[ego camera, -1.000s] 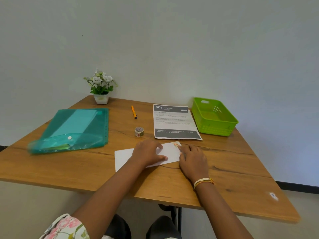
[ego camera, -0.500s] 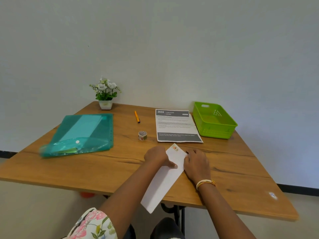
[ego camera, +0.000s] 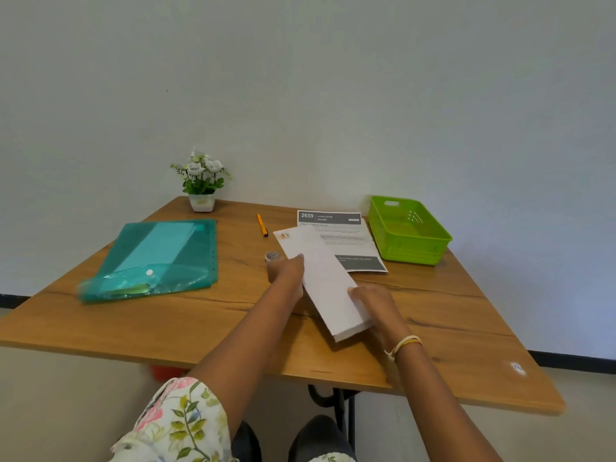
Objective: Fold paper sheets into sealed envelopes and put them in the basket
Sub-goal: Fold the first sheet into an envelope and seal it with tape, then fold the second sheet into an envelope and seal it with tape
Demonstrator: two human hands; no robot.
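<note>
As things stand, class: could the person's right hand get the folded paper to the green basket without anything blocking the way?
Probably yes. The right hand grips the near end of the folded paper, and between it and the green basket lies only the flat printed sheet, which it could pass over. The basket looks empty.

Wooden table (ego camera: 166, 321) bears folder (ego camera: 156, 258), plant (ego camera: 201, 181), pen (ego camera: 262, 225), sheet (ego camera: 350, 238), basket (ego camera: 408, 230).

Wooden table (ego camera: 186, 323) before a plain white wall (ego camera: 300, 78). At 11 o'clock on the tabletop, a potted plant (ego camera: 201, 180) with white flowers; at 9 o'clock, a teal plastic document folder (ego camera: 156, 258) with snap button. At 12 o'clock, an orange pen (ego camera: 262, 225), and beside it a printed instruction sheet (ego camera: 350, 235).
</note>
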